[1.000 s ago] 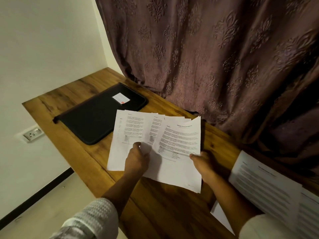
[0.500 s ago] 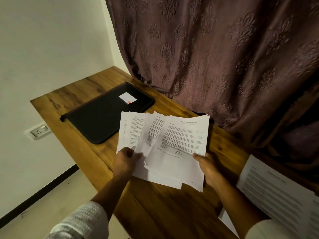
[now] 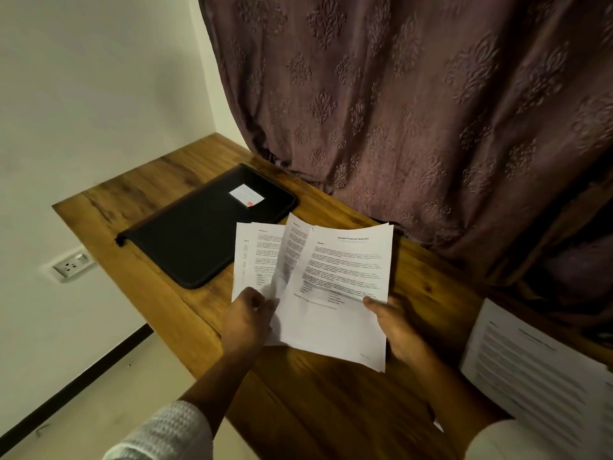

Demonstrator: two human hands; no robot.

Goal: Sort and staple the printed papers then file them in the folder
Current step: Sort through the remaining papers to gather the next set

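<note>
A fanned sheaf of papers [image 3: 341, 293] is being held just above the table [image 3: 331, 410], between the two hands. The sheets are being judged light, thin and limp. They are curling where nothing is supporting them, and one middle sheet is being bowed up into a ridge. Sliding of sheet on sheet is being expected, so the order is being put at risk by any loose hold, and creasing by a hard pinch. The lower edge and the bottom corners are being judged the best places for a hold, with the thumb above and the fingers beneath.

The left hand [image 3: 245, 318] is being kept at seven o'clock of the sheaf, its fingers curled in and pinching the lower edge of the rear sheets. The right hand [image 3: 398, 327] is being kept at four o'clock. Its thumb is being pressed on the front sheet, while its fingers are being hidden under the paper, so their spread cannot be told. Both forearms are being reached forward over the near edge of the table.

The closed folder [image 3: 199, 240] is lying flat at ten o'clock of the sheaf, apart from it. A second pile [image 3: 537, 376] is lying at four o'clock, well apart.
</note>
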